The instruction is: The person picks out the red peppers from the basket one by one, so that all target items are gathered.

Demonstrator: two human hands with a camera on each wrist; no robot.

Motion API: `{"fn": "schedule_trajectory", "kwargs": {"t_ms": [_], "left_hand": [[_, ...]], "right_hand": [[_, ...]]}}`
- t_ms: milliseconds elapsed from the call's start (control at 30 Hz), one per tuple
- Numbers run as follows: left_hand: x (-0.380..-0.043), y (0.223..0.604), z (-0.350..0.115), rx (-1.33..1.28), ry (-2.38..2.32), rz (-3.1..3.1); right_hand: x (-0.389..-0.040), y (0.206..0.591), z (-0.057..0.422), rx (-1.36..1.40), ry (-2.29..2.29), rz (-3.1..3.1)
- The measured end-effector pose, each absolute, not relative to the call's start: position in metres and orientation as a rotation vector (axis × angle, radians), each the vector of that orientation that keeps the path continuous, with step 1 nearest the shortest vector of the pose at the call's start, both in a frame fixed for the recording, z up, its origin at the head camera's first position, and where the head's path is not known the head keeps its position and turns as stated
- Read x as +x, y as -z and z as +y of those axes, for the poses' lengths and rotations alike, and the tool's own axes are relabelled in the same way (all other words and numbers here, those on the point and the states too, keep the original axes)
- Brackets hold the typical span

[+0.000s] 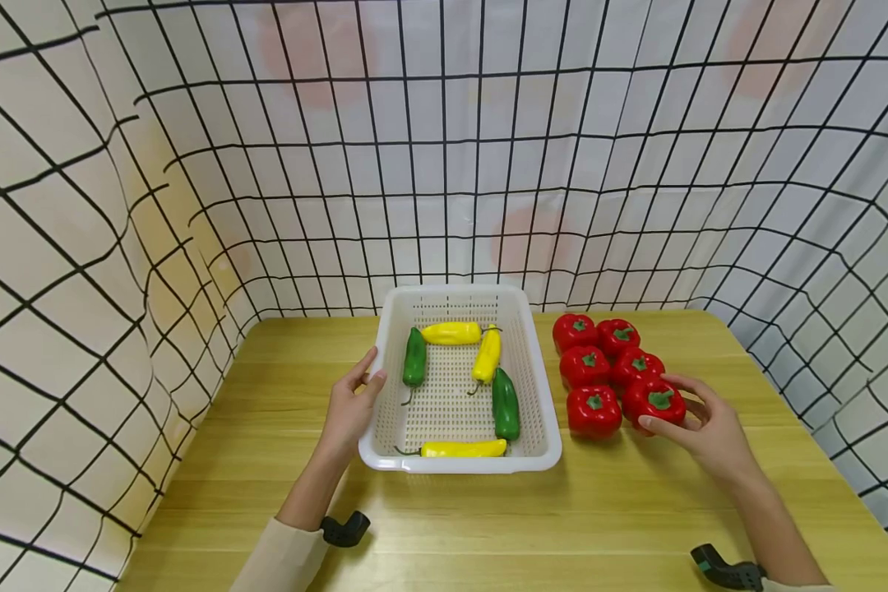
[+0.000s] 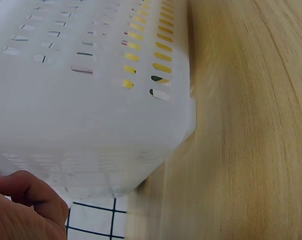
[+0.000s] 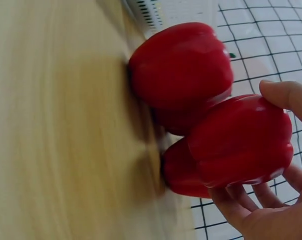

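A white perforated plastic basket (image 1: 459,465) stands on the table, with three yellow peppers and two green peppers lying in it. My left hand (image 1: 353,409) grips its left rim, thumb on top. The left wrist view shows the curled fingers (image 2: 33,192) at the basket's outer wall. On the right, my right hand (image 1: 710,427) holds a red bell pepper (image 1: 653,401) between thumb and fingers. In the right wrist view that bell pepper (image 3: 241,142) is apart from the tabletop, overlapping other red bell peppers (image 3: 181,65).
Several more red bell peppers (image 1: 585,367) stand in two rows right of the basket. The wooden table (image 1: 488,526) reaches back to a white cloth wall with a black grid (image 1: 444,164), which also rises at both sides.
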State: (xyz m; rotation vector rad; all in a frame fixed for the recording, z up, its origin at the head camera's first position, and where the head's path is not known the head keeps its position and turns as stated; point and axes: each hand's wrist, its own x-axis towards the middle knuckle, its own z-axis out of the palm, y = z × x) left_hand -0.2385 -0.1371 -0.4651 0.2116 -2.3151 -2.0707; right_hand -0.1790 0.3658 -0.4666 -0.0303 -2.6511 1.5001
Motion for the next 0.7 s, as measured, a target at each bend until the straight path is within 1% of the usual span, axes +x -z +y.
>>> {"fn": "schedule_trajectory", "kwargs": {"t_ms": [300,400,500,700], "left_hand": [[-0.239,0.464,-0.138,0.223,2.100,-2.325],[-0.232,0.450,-0.136,0.223,2.104,-2.341],[-0.232,0.448,-0.135,0.226,2.107,-2.349],[-0.239,0.464,-0.138,0.228,2.105,-2.331]], "right_hand": [[-0.181,0.479,0.366,-0.084,-1.472,-2.694],[-0.181,0.482,0.364,-0.096,-1.461,-2.707],[-0.180,0.485,0.362,-0.099,-1.457,-2.716],[-0.179,0.491,0.359,-0.109,-1.455,-2.741]]}}
